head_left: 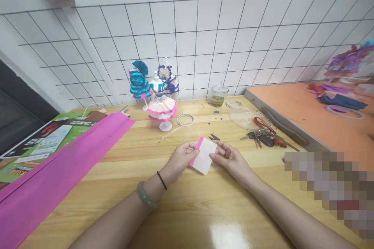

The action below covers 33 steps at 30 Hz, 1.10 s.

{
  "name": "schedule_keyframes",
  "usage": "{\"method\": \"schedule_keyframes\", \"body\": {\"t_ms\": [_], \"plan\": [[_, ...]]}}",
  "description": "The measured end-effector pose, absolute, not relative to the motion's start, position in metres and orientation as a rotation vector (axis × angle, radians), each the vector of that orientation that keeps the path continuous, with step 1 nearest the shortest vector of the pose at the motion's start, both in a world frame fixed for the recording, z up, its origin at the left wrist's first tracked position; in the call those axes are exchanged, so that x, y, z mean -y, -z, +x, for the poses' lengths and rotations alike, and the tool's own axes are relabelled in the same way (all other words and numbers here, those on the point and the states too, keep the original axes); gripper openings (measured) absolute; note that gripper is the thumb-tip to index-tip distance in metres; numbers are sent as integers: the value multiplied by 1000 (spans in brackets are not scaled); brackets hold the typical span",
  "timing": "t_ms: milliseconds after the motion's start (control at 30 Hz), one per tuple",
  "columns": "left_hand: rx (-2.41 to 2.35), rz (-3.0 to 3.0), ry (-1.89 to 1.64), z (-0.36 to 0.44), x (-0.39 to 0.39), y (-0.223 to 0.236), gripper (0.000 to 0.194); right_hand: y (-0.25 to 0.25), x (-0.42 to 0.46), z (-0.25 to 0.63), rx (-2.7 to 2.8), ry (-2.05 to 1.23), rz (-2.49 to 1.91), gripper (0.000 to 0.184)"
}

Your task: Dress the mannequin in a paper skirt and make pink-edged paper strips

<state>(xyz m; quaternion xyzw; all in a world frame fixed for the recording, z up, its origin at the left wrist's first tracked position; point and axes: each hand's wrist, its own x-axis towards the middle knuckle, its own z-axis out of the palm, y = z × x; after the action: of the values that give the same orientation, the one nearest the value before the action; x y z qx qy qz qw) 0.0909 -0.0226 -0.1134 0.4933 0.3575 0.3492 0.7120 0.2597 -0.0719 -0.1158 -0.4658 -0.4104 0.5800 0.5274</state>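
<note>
"While both hands are busy, how finished does that little piece look?"

"Its outline is cut, I'd say: the cream crepe-paper rectangle (208, 155) has a pink band along one side. It lies flat, with no pleats in it, and it isn't joined to anything. It's held just above the desk (87, 186), nearer the person than the mini dress form (162, 105) with the pink-trimmed skirt, and a bit to its right."

"And that dress form?"

"Further along, by my reckoning. A teal bodice and a tiered cream skirt are already on it. The ruffled teal figure (138, 81), behind it to the left, and the blue-trimmed figure (172, 85), behind it to the right, look fuller still, each carrying a fan-like piece. How much is left overall, I can't tell."

"What about the hands?"

"Neither is spread. The left hand (181, 158) has the pink-banded edge pinched between thumb and fingers. The right hand (232, 161) nips the opposite edge, its thumb on the face of the paper and the fingers loosely curled behind."

"Anything close by?"

"Dark blade tips (215, 137) show just past the paper, to the right of the dress form. A roll of narrow tape (186, 125) lies just beside its base on the right, a loose tail pulled out. The long magenta paper (73, 151) stretches away to its left, nearer the person."
</note>
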Motion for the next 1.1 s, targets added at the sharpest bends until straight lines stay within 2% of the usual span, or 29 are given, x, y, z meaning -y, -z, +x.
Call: {"method": "schedule_keyframes", "body": {"t_ms": [100,200,667,1100], "plan": [[-783,1072,-784,92,24,113,32,118,71,262,993,-1348,-1137,70],[-783,1071,-775,93,24,115,33,120,70,263,1008,-1322,-1151,75],[-810,1035,-745,93,23,119,35,121,69,263,928,-1283,-1129,64],[-638,1057,-758,95,25,122,43,120,69,262,982,-1242,-1173,68]]}}
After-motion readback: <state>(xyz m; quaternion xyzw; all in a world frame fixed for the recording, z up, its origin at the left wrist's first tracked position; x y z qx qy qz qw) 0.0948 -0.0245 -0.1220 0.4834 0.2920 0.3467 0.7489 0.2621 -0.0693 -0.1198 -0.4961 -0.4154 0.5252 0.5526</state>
